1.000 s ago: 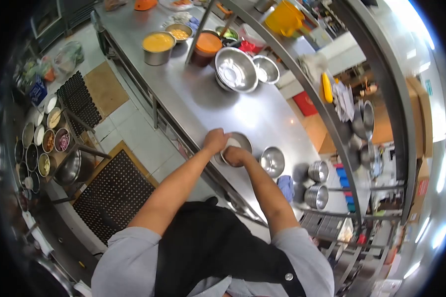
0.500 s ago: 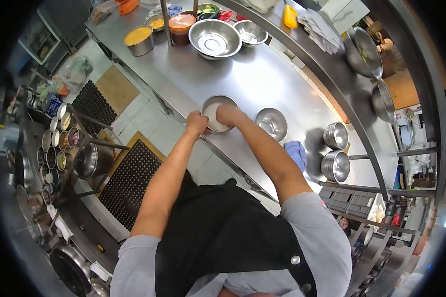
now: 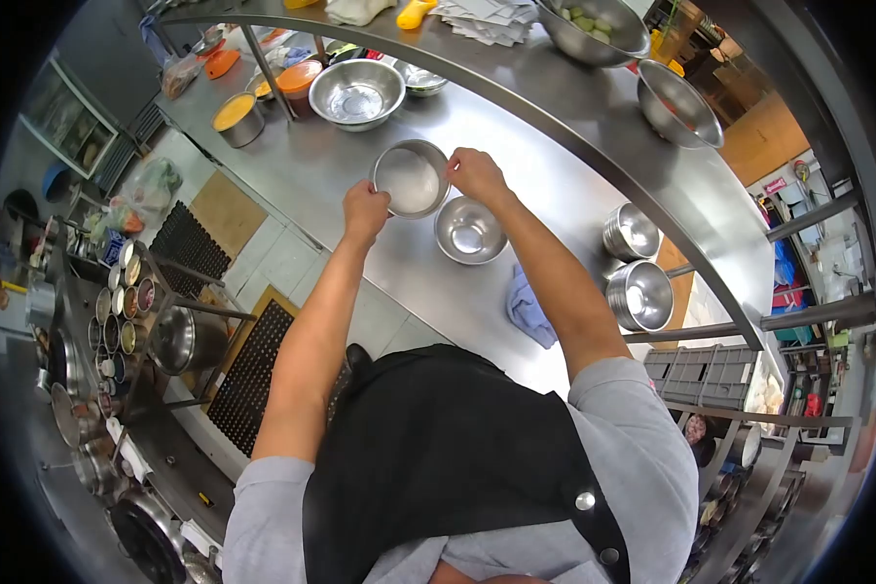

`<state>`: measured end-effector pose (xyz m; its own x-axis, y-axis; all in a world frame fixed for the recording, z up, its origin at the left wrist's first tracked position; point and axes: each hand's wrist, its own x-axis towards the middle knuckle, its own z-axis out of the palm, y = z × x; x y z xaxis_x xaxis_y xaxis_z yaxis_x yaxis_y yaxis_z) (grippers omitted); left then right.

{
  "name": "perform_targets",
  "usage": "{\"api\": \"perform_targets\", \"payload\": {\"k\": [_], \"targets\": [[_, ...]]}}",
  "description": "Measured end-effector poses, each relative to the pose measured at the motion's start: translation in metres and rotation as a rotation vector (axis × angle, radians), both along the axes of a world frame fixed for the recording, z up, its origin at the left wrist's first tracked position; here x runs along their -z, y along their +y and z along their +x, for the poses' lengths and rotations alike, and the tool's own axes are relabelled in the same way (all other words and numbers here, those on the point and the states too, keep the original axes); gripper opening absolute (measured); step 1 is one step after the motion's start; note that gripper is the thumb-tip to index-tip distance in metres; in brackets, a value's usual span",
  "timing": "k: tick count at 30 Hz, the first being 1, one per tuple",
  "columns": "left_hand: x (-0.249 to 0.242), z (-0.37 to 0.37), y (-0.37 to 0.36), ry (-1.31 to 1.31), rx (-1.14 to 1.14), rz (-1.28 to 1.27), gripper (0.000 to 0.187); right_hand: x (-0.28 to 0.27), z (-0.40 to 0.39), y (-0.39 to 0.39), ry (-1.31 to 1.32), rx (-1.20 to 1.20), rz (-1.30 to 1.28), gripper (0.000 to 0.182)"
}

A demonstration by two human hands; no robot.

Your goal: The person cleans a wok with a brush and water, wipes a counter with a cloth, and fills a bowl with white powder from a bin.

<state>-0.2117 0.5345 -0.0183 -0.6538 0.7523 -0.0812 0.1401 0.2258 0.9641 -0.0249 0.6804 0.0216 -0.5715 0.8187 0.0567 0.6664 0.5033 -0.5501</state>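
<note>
A round steel pot (image 3: pixel 406 154) with whitish contents, whose kind I cannot make out, is between my two hands over the steel table. My left hand (image 3: pixel 367 211) is closed on its near-left rim, thumb toward the inside. At the right rim, my right hand (image 3: pixel 476 176) has its fingers pinched against the edge. Just below the pot sits a shiny steel bowl (image 3: pixel 470 232) with nothing visible in it. A blue cloth (image 3: pixel 529 307) lies crumpled near my right forearm.
A large steel bowl (image 3: pixel 357 94), a red-brown tub with an orange lid (image 3: pixel 302 77) and a pot of yellow food (image 3: pixel 236 119) stand at the back left. Stacked bowls (image 3: pixel 640 295) are on the right. An overhead shelf (image 3: pixel 516 73) curves above the table.
My right hand has come out of the pot's inside and is now on its rim. The pot has moved away from the table's near edge, closer to the large bowl.
</note>
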Motion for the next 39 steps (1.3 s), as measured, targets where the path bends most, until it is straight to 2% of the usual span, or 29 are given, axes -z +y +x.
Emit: {"api": "perform_targets", "payload": {"k": [4, 6, 7, 10, 12, 16, 18, 22, 28, 30, 34, 39], "targets": [[0.028, 0.021, 0.03, 0.104, 0.016, -0.01, 0.01, 0.033, 0.03, 0.023, 0.036, 0.101, -0.009, 0.022], [0.032, 0.032, 0.038, 0.355, 0.025, -0.002, 0.009, 0.053, 0.043, 0.034, 0.046, 0.093, 0.039, 0.022], [0.028, 0.039, 0.038, 0.357, 0.03, -0.004, 0.009, 0.062, 0.048, 0.037, 0.047, 0.098, 0.036, 0.022], [0.015, 0.056, 0.032, 0.504, 0.062, -0.062, 0.008, 0.082, 0.057, 0.04, 0.119, 0.161, -0.083, 0.019], [0.015, 0.063, 0.029, 0.608, 0.084, 0.035, 0.009, 0.095, 0.061, 0.04, 0.254, 0.243, -0.267, 0.018], [0.026, 0.069, 0.025, 0.656, 0.089, 0.106, 0.01, 0.115, 0.063, 0.04, 0.241, 0.248, -0.248, 0.02], [0.023, 0.077, 0.019, 0.721, 0.078, 0.195, 0.012, 0.118, 0.068, 0.037, 0.235, 0.284, -0.371, 0.026], [0.014, 0.084, 0.012, 0.68, 0.101, 0.178, 0.011, 0.122, 0.073, 0.031, 0.291, 0.276, -0.381, 0.025], [0.012, 0.094, 0.007, 0.75, 0.133, 0.156, 0.011, 0.122, 0.08, 0.022, 0.315, 0.304, -0.366, 0.02], [0.009, 0.099, 0.004, 0.75, 0.147, 0.157, 0.01, 0.132, 0.085, 0.021, 0.382, 0.245, -0.234, 0.011], [0.002, 0.115, -0.006, 0.683, 0.21, 0.158, 0.01, 0.146, 0.097, 0.014, 0.442, 0.288, -0.153, 0.01], [0.002, 0.128, -0.019, 0.822, 0.326, 0.235, 0.008, 0.146, 0.121, -0.001, 0.442, 0.319, -0.153, 0.003]]}}
